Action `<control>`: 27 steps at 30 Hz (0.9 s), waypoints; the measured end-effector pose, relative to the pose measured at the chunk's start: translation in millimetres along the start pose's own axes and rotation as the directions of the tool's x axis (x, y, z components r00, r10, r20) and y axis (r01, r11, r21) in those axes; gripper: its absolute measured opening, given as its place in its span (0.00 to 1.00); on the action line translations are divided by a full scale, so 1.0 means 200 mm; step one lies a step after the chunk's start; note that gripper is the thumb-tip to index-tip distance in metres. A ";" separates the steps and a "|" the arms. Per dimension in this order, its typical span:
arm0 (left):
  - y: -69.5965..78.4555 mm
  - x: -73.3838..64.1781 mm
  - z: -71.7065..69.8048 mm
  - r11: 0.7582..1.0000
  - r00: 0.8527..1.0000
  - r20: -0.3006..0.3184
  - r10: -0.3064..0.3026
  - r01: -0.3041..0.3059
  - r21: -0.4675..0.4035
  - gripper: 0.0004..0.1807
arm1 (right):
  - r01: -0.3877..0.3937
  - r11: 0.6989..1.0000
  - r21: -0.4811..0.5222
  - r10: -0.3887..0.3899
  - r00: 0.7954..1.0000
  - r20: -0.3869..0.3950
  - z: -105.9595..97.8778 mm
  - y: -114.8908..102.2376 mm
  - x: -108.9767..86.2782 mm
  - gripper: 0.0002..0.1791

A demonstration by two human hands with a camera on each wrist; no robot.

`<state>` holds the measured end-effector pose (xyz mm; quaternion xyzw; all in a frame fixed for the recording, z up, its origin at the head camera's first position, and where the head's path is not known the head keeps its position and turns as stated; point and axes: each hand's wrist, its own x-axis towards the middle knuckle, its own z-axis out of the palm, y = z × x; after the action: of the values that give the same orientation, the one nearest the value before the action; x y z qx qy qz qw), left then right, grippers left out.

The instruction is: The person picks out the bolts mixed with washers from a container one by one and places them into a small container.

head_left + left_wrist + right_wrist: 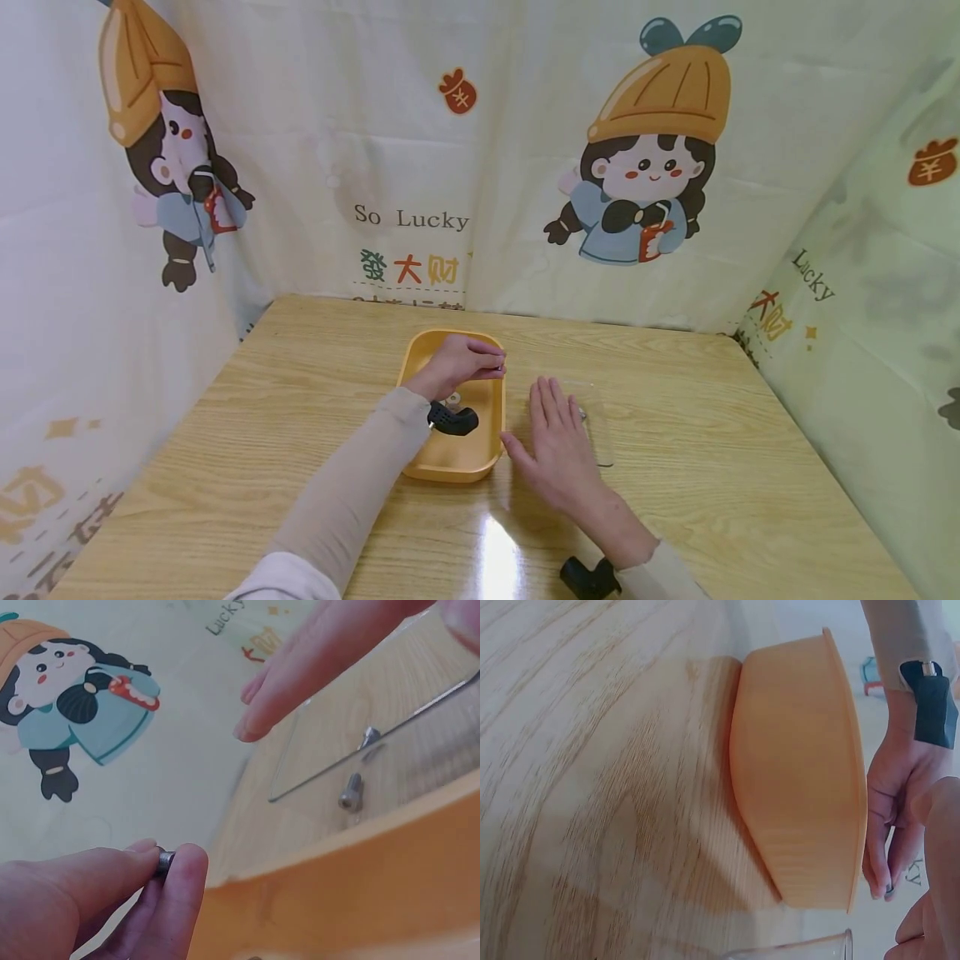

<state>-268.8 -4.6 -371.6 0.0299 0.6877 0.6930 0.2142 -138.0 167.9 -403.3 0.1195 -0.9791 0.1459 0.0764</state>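
Observation:
My left hand [461, 362] is over the far right part of the orange tub [453, 477]. Between its thumb and fingertips it pinches a small grey metal screw [165, 862], mostly covered by the fingers. To the right of the tub, my right hand [557, 454] has straight fingers and hovers palm down over a clear plastic container [603, 450]. Two socket-head screws show near that container in the left wrist view: one screw [351, 793] closer to the tub, another screw [370, 736] farther off. Whether they lie inside it I cannot tell.
Small pale round pieces [453, 400] lie in the tub, partly behind the black left wrist camera [454, 419]. The wooden table [750, 467] reaches back to a printed cloth [517, 167], which also hangs at both sides.

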 end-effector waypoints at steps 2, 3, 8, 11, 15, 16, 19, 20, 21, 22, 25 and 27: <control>0.00 0.01 0.01 1.000 1.000 0.004 0.002 -0.002 -0.001 0.14 | -0.005 1.000 -0.003 0.004 1.000 -0.006 0.00 0.01 0.00 0.46; 0.00 0.01 0.02 1.000 1.000 0.005 0.000 -0.001 0.002 0.13 | -0.005 1.000 -0.005 0.005 1.000 -0.013 0.00 0.02 -0.01 0.46; 0.02 0.00 0.06 1.000 1.000 0.014 -0.005 0.005 0.009 0.14 | -0.010 1.000 -0.002 0.010 0.999 -0.031 0.00 0.05 -0.02 0.46; 0.03 -0.01 0.09 1.000 1.000 0.020 -0.003 0.002 0.022 0.14 | -0.020 1.000 -0.005 0.020 0.999 -0.025 0.00 0.07 -0.03 0.46; 0.03 -0.01 0.11 0.999 1.000 0.027 -0.002 0.001 0.040 0.13 | -0.035 0.999 -0.007 0.035 0.999 -0.022 0.00 0.10 -0.04 0.47; 0.03 -0.01 0.12 0.999 1.000 0.031 -0.001 -0.001 0.042 0.13 | -0.040 0.999 -0.005 0.040 0.999 -0.023 -0.01 0.10 -0.04 0.47; 0.03 -0.01 0.14 0.999 0.999 0.044 -0.001 -0.001 0.041 0.12 | -0.054 0.999 -0.004 0.054 0.998 -0.026 -0.01 0.12 -0.05 0.47; 0.03 -0.01 0.15 0.999 0.999 0.047 -0.004 0.002 0.037 0.12 | -0.059 0.998 -0.002 0.059 0.998 -0.028 -0.02 0.13 -0.06 0.47; 0.03 -0.01 0.16 0.999 0.999 0.052 -0.003 0.001 0.035 0.12 | -0.063 0.998 0.001 0.063 0.998 -0.026 -0.02 0.13 -0.06 0.47; 0.03 -0.01 0.16 0.999 0.998 0.056 -0.001 -0.001 0.040 0.12 | -0.065 0.998 0.001 0.065 0.998 -0.026 -0.02 0.14 -0.06 0.47; 0.03 0.00 0.19 0.999 0.998 0.067 -0.007 0.004 0.035 0.11 | -0.069 0.998 0.007 0.069 0.997 -0.026 -0.03 0.16 -0.07 0.47; 0.02 0.01 0.21 0.999 0.997 0.076 -0.007 0.004 0.038 0.12 | -0.077 0.997 0.006 0.077 0.997 -0.020 -0.03 0.18 -0.08 0.47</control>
<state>-257.2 34.6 -365.4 0.0587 0.6921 0.6776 0.2417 -131.1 205.8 -410.2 0.0806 -0.9818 0.1525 0.0801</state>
